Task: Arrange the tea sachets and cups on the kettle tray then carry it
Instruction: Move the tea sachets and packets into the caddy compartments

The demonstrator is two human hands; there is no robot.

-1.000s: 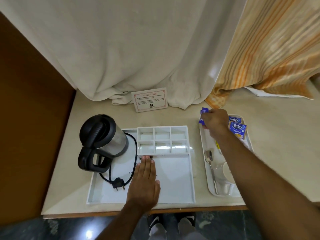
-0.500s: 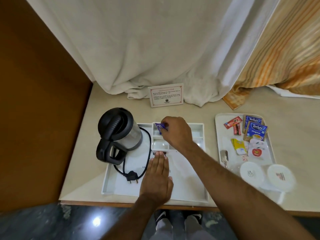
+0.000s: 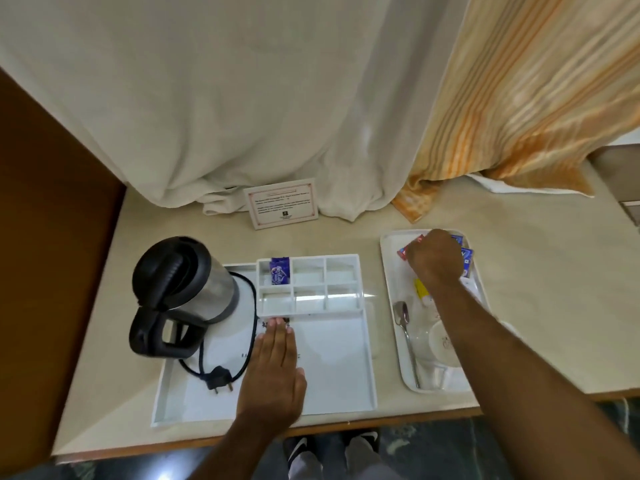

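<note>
Where writing shows in the head view, little of it reads: the printed card (image 3: 281, 203) propped against the white curtain (image 3: 242, 98) carries lines of text too small to make out, the purple sachet (image 3: 279, 270) bears a white logo that is blurred, and faint lettering on the kettle tray (image 3: 332, 358) floor is mostly covered by the left hand (image 3: 273, 372). Kettle tray: white, on the beige counter (image 3: 554, 306), with a six-cell divider (image 3: 308, 285) at its far end; the purple sachet stands in the far-left cell, the other cells bare. Kettle (image 3: 183, 289): black lid and handle, steel body, on the tray's left part, its black cord and plug (image 3: 218, 377) looped on the tray floor. Left hand: open, flat, palm down on the tray floor, fingertips just short of the divider. Side tray (image 3: 389, 258): white, to the right, well apart from the kettle tray. Right hand (image 3: 434, 259): closed over the sachets at the side tray's far end, fingers on a red sachet (image 3: 408, 249); blue sachets (image 3: 465, 258) show at its far edge, lettering hidden. Right forearm crosses the side tray, hiding much of it; a yellow sachet (image 3: 420, 289), a spoon (image 3: 405, 337) and a white cup (image 3: 441, 344) show beside it. Striped orange curtain (image 3: 536, 98) hangs at right.
</note>
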